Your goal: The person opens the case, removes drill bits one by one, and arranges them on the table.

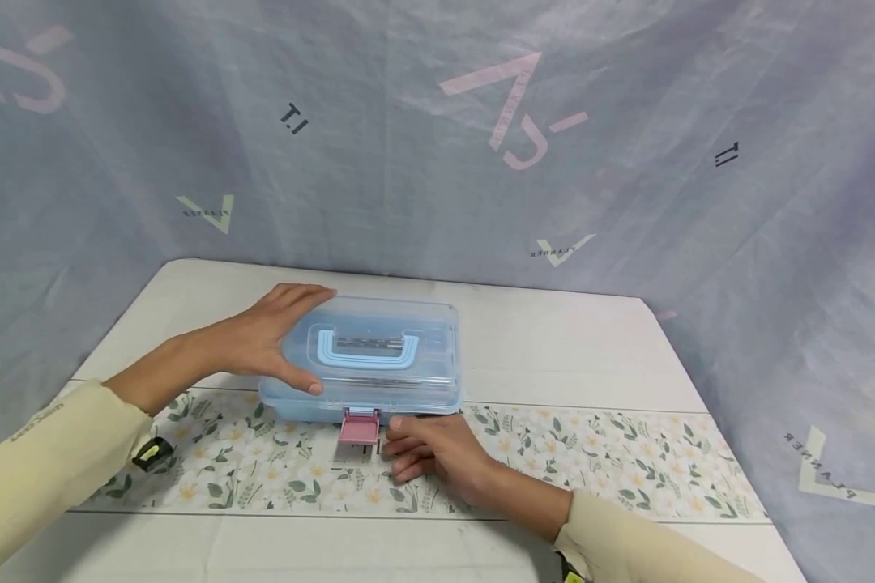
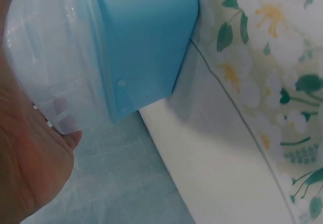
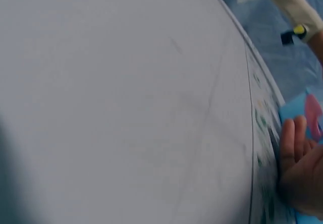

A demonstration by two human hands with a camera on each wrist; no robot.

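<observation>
A toolbox-style storage box (image 1: 386, 389) with a clear lid and light blue base stands on the table, lid down. Its blue handle (image 1: 368, 360) lies flat on the lid. The pink latch (image 1: 360, 427) on the front sticks outward. My left hand (image 1: 273, 332) spans the lid's left part, thumb toward the front and fingers toward the back. In the left wrist view, the left palm (image 2: 30, 163) lies against the lid's end. Close beside the latch, my right hand (image 1: 445, 453) has loosely bent fingers, its thumb at the box's front edge. Nothing shows in its grasp.
A floral strip (image 1: 591, 461) runs across the white table (image 1: 554, 348), under the box's front. Grey-blue printed cloth (image 1: 408, 162) hangs behind the table and at both sides. In the right wrist view, the white tabletop (image 3: 126, 108) fills most of the picture.
</observation>
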